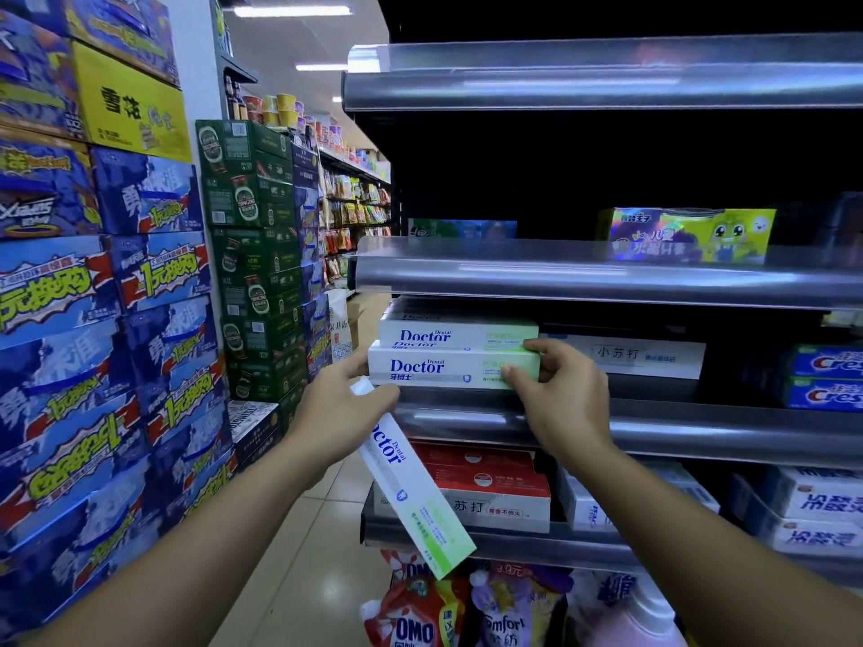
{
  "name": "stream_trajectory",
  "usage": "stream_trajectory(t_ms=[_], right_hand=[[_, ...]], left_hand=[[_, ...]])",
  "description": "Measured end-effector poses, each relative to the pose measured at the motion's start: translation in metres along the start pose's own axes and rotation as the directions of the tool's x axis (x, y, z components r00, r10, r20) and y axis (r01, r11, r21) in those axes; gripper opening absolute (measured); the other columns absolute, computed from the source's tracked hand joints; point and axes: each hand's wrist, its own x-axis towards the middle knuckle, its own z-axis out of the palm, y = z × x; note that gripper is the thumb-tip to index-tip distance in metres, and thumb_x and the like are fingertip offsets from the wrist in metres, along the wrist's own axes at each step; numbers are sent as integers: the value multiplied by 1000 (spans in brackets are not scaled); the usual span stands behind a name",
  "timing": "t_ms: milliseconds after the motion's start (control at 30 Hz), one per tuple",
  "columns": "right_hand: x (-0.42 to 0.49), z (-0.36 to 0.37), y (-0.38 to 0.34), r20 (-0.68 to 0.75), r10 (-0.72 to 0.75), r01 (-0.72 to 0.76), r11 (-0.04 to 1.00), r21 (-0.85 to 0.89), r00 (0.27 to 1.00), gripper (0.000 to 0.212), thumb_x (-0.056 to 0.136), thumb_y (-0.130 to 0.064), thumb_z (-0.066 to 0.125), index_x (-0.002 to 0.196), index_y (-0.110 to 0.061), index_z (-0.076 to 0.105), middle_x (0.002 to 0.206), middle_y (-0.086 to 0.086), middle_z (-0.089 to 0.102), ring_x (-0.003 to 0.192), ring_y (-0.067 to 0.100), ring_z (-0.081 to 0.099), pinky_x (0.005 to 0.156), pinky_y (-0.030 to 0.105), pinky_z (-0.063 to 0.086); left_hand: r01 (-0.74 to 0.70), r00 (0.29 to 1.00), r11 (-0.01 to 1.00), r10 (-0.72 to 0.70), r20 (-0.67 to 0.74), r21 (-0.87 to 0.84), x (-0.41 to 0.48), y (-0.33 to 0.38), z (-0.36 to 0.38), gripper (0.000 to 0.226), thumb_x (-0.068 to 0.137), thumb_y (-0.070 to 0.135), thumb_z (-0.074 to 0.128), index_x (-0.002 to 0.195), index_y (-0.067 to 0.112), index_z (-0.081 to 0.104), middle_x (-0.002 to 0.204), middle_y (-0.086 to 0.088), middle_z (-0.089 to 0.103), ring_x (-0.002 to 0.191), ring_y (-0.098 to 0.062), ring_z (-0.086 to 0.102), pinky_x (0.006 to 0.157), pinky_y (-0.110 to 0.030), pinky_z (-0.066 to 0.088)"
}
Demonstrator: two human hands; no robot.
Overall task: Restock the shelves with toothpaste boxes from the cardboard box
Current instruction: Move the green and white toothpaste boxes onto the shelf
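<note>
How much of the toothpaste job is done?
Done: a few Doctor boxes sit stacked on the shelf. In hand: the right hand grips the front box; the left hand holds a spare box. Left: shelving that one. The cardboard box isn't in view.

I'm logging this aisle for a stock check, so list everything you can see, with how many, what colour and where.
shelves: four, grey metal, right side.
stacked Doctor boxes: at least three, white and green, third shelf's left end.
loose Doctor box: one, white and green, tilted, held below that stack.
Crest boxes: two, blue, same shelf, far right.
children's box: one, yellow and purple, second shelf.
red-topped boxes: at least two, red and white, fourth shelf.
drink cases: many, blue, green, one yellow, stacked left.
detergent pouches: two, red and purple, bottom.
pink bottle: one, bottom right.
left hand: one, grips the loose Doctor box.
right hand: one, fingers pinch the lowest stacked box's right end.
</note>
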Motion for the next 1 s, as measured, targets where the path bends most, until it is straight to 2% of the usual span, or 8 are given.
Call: stream_trajectory(t_ms=[200,300,467,600,733,800,900,1000], right_hand=[[-4,1,-2,50,-6,17,974,-226,999,42,88,-44,72,125,-26,69,103,1,72,90,24,66,74,35,54],[-8,2,-1,99,-30,59,950,-305,995,42,94,-45,62,128,-22,66,112,7,73,100,31,66,71,34,47],[-17,-9,-11,134,-129,168,924,-342,983,53,99,-43,55,144,-15,49,129,8,64,122,32,51,92,41,46],[-48,-25,-15,97,-150,166,967,-195,984,40,97,-51,55,129,-26,56,108,-14,59,105,10,54,79,34,45],[-79,-31,-14,238,-2,-13,998,63,971,36,87,-64,59,110,-37,63,91,-20,67,81,-2,64,63,24,49],[-82,-33,-13,260,57,-96,986,138,964,34,85,-53,69,113,-35,64,96,-19,68,87,-2,66,69,26,54],[-71,-39,-14,189,165,-202,960,194,968,34,80,-28,85,109,-33,66,103,-15,69,90,1,67,80,33,58],[-56,-43,-18,144,185,-220,934,283,972,30,78,-14,87,92,-34,69,88,-12,75,81,4,72,75,30,59]], left_hand=[[87,995,996,-89,53,28,3,-5,3,41,69,41,59,107,49,71,91,12,77,74,-22,76,64,-46,62],[98,992,995,-100,77,33,5,-9,5,43,68,42,59,109,44,72,98,14,76,77,-25,76,61,-45,62],[119,993,990,-118,18,-79,2,-7,3,38,76,34,68,107,53,60,111,11,68,73,-15,75,58,-36,59],[173,955,963,-216,-205,-206,2,-6,1,47,58,48,68,95,35,43,114,-6,55,84,-27,68,61,-36,49],[189,906,861,-338,-256,-471,3,-2,11,54,53,45,70,92,20,41,88,-15,62,73,-31,71,60,-39,51],[174,894,813,-367,-258,-555,3,2,18,50,56,40,69,94,17,45,81,-11,64,66,-25,67,58,-37,51],[120,892,770,-360,-272,-626,4,9,28,59,48,46,66,95,15,47,83,-12,61,75,-26,61,65,-43,48],[67,912,784,-299,-280,-618,6,20,34,65,51,51,68,103,14,51,98,-12,61,87,-27,61,73,-45,50]])
